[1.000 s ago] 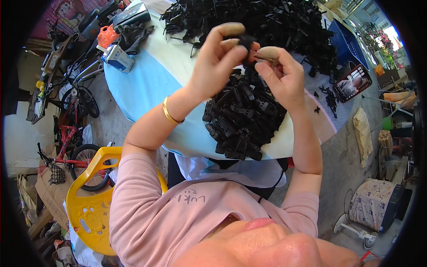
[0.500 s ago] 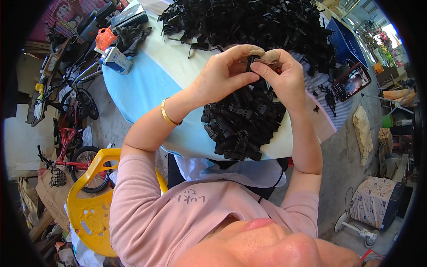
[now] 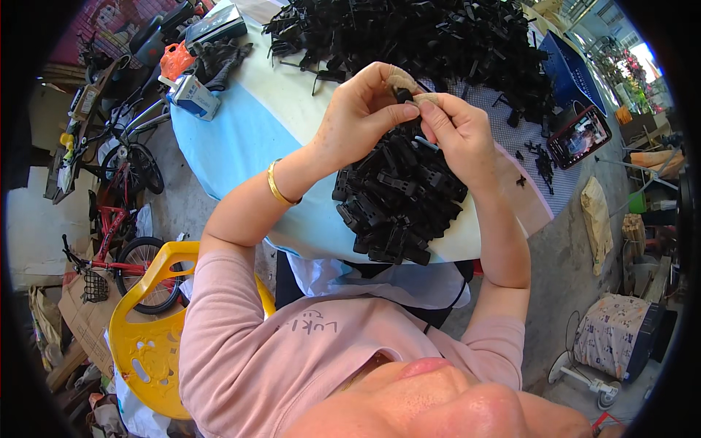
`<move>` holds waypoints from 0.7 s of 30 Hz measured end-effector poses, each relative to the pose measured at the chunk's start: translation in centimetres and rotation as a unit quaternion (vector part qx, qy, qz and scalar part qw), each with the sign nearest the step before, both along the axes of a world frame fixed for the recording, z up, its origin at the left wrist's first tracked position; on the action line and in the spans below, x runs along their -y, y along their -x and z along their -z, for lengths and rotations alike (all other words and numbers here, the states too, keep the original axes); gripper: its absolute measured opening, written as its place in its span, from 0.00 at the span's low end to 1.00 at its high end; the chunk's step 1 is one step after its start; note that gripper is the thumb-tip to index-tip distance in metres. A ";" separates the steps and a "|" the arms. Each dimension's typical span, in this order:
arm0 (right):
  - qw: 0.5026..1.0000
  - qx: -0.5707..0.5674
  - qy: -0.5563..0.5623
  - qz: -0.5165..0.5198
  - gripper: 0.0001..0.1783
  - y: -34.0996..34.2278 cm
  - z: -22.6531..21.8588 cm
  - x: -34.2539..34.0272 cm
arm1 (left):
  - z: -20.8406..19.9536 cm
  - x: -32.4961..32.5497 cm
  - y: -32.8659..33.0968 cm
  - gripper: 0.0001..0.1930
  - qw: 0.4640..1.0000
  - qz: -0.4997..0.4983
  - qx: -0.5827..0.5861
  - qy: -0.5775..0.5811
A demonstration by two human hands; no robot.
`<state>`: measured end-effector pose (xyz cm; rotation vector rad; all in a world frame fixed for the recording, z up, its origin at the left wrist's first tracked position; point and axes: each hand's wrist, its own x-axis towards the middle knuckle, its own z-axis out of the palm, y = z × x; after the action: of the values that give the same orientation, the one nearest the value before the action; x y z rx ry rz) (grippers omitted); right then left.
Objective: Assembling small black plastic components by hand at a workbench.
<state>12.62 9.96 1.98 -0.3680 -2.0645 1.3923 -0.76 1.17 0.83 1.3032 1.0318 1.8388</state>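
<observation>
My left hand [image 3: 363, 115] is closed around a small black plastic part [image 3: 403, 95] above the table. My right hand [image 3: 457, 133] meets it there, its thumb and fingertips pinched at the part's edge. Beige coverings wrap some fingertips on both hands. What lies between the right fingertips is mostly hidden. Just below, on the near side of the table [image 3: 292, 109], sits a heap of black plastic clip-like parts [image 3: 398, 197]. Beyond my hands spreads a much larger pile of thin black parts [image 3: 409, 36].
At the table's right are a blue plastic basket [image 3: 569, 73], a phone [image 3: 579, 136] and a few loose black bits [image 3: 542, 166]. A blue-and-white carton [image 3: 193, 97], an orange bag [image 3: 175, 60] and dark gloves [image 3: 221, 62] lie at the left. A yellow chair [image 3: 150, 343] stands beside me.
Both hands have shifted slightly, and the right fingers have turned inward to a tighter pinch against the left fingertips. The black part now shows more clearly at the top of the left hand.
</observation>
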 end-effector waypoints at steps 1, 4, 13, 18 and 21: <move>1.000 -0.010 -0.008 0.009 0.11 0.1 0.1 0.1 | 0.2 0.0 0.0 0.12 0.998 -0.035 -0.043 -0.018; 0.999 0.016 0.030 0.001 0.10 0.1 -0.4 0.2 | 0.8 0.4 -0.3 0.14 0.981 -0.121 -0.146 -0.036; 0.995 0.026 0.048 -0.079 0.07 -2.2 -0.2 -5.9 | -1.0 0.8 -0.1 0.12 0.934 -0.041 -0.350 0.056; 0.999 0.028 0.036 0.002 0.08 -0.8 0.4 -4.9 | 2.9 -2.4 6.7 0.11 0.733 -0.349 -0.581 0.057; 0.998 0.051 -0.008 0.021 0.08 -0.4 1.0 -4.2 | 3.4 -3.4 7.7 0.12 0.604 -0.383 -0.698 0.026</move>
<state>13.02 14.17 0.94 -0.4813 -2.1365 1.3563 -8.45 4.56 -2.57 2.5587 2.7334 0.7738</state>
